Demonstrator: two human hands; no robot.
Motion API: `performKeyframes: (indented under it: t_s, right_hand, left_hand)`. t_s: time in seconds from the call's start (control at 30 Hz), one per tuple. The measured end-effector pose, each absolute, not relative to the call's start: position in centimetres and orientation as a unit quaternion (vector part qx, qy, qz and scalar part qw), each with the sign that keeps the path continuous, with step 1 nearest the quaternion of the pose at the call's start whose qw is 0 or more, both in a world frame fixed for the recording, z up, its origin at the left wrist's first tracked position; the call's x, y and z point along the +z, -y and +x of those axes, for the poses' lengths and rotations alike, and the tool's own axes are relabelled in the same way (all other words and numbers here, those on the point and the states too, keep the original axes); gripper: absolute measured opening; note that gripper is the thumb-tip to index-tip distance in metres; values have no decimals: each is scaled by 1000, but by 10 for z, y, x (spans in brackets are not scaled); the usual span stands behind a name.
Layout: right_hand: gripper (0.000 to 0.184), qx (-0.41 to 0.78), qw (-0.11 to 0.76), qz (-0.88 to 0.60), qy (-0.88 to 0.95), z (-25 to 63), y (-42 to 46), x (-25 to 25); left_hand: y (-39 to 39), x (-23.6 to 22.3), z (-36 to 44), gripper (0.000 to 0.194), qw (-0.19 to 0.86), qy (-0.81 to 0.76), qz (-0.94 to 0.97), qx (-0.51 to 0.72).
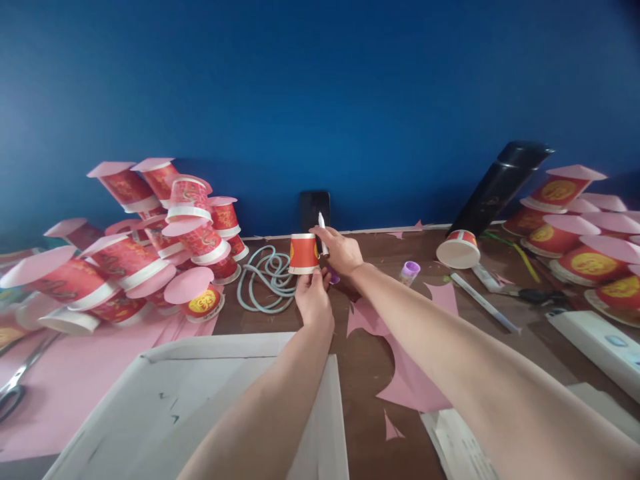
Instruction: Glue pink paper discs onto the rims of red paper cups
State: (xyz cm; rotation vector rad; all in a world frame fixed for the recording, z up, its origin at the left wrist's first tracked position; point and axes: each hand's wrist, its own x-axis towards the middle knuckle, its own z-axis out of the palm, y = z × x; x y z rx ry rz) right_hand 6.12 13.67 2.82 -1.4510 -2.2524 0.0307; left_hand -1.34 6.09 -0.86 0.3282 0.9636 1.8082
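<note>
My left hand [313,298] is closed on the rim of a red and orange paper cup [303,253], holding it upside down above the brown table [370,360]. My right hand [341,251] is just right of the cup, gripping a thin white stick-like tool [322,230] that points up beside the cup. A purple cap [334,278] lies on the table under my right hand.
A pile of red cups with pink paper lids [150,233] fills the left, another [575,227] the right. A coiled cable [267,277], pink paper scraps [410,373], a glue stick [409,272], scissors [20,380], a black bottle [500,187], a white cardboard box [200,400] lie around.
</note>
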Motion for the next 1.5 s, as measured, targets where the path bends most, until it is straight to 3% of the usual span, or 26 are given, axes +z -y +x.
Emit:
performKeyframes:
  t_s: [0.5, 0.77, 1.03, 1.23, 1.5]
  right_hand:
    - [65, 10, 249, -554, 794, 71, -155, 36]
    - [63, 28, 345, -534, 771, 73, -134, 41]
    - [41, 82, 501, -477, 717, 93, -35, 41]
    - [35, 83, 544, -431, 716, 107, -3, 17]
    - [28, 79, 521, -408, 745, 111, -7, 6]
  left_hand:
    - [-61, -9, -13, 4, 510, -413, 154, 738]
    - [-60, -6, -14, 2, 529, -403, 155, 731]
    - [-52, -4, -12, 8, 568, -379, 195, 704]
    - [-41, 2, -8, 10, 594, -365, 211, 685]
    - [-35, 5, -5, 12, 633, -330, 217, 666]
